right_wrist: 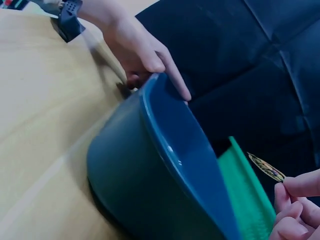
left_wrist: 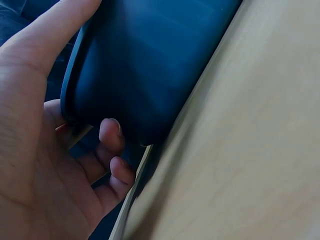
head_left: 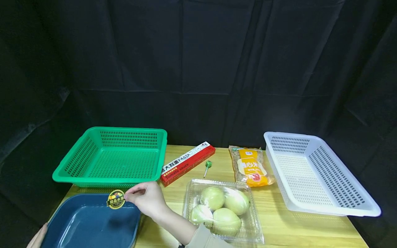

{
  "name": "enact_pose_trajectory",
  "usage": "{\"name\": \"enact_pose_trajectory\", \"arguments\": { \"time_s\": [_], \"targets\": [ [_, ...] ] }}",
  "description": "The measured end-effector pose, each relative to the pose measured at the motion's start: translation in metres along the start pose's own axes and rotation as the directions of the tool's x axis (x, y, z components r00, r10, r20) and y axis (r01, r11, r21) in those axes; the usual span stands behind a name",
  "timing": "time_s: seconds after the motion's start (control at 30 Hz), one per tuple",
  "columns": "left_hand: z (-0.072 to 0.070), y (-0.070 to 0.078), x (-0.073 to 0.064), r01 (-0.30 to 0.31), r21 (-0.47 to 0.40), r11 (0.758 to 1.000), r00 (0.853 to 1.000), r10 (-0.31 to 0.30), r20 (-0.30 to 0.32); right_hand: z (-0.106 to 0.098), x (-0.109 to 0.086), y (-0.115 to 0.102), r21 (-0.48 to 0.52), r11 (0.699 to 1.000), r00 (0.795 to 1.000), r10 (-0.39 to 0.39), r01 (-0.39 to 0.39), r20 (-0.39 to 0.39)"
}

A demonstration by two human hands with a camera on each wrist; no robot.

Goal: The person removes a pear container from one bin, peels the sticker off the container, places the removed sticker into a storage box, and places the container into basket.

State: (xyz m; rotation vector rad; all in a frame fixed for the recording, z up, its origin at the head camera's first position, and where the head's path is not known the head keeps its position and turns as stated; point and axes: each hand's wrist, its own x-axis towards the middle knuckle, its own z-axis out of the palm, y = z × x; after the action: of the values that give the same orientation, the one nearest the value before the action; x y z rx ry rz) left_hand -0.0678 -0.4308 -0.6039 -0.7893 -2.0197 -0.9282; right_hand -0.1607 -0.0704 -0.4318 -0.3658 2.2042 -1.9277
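A round black-and-gold fruit label (head_left: 115, 199) with printed characters is pinched between the thumb and fingers of my right hand (head_left: 149, 199). The label hangs above a dark blue plastic basin (head_left: 88, 225), near its far right side. At the basin's left edge is my left hand (head_left: 38, 237), mostly cut off in the head view. In the left wrist view this hand (left_wrist: 55, 165) holds the basin's corner, thumb along the rim and fingers curled at the outside. The right wrist view shows the label (right_wrist: 266, 167) nearly edge-on.
Behind the basin stands a green basket (head_left: 130, 165). A red pasta box (head_left: 187, 163), a green lollipop (head_left: 208, 164) and an orange-labelled bag (head_left: 250, 167) lie mid-table. A clear clamshell (head_left: 254, 220) holds several pale green round fruits (head_left: 227, 220). A white basket (head_left: 310, 182) is at right.
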Motion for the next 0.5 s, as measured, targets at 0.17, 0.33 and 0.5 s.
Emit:
{"name": "enact_pose_trajectory", "arguments": {
  "time_s": [0.17,0.33,0.5],
  "targets": [
    [-0.003,-0.006,0.000,-0.015,0.104,0.994,1.000,0.013,0.018,0.016,0.002,0.007,0.063,0.998,1.000,0.018,-0.018,-0.005],
    [-0.001,-0.007,-0.002,-0.018,0.129,0.991,1.000,0.017,0.012,0.029,0.001,0.020,0.096,0.994,0.999,0.048,-0.047,-0.001],
    [-0.002,-0.001,0.004,-0.016,0.209,0.978,1.000,0.011,0.025,0.034,-0.002,0.024,0.077,0.995,0.998,0.062,-0.061,-0.015]
  ]
}}
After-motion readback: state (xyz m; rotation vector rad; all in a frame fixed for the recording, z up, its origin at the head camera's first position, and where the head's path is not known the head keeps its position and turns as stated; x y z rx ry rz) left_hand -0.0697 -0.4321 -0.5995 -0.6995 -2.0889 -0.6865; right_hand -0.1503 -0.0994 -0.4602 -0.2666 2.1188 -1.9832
